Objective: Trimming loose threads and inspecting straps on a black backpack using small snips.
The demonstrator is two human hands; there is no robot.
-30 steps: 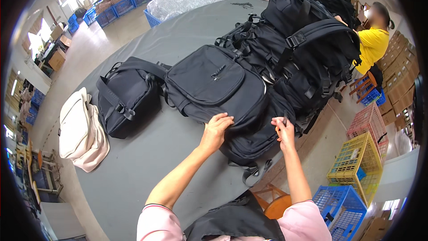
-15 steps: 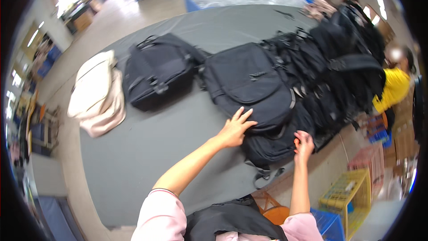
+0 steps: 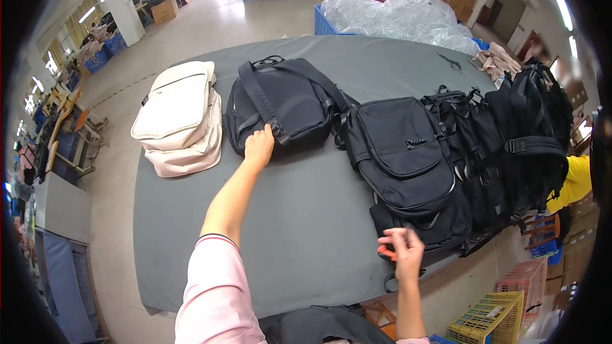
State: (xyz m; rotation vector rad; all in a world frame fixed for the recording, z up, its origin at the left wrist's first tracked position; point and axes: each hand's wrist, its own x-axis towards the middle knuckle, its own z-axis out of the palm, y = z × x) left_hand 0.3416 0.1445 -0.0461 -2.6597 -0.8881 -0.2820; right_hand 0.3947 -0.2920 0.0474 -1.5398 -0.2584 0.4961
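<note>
On the grey sheet-covered tabletop | rounded black fabric backpack, flat black strap uppermost, presumably for reach | left hand touching strap, fingers' closure unclear | right hand: fingers clamped on small red-orange object

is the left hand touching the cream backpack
Apart. The head view shows a strip of grey tabletop and part of a black backpack between the left hand and the cream backpack.

L hand moved, at bkpk strap
</note>
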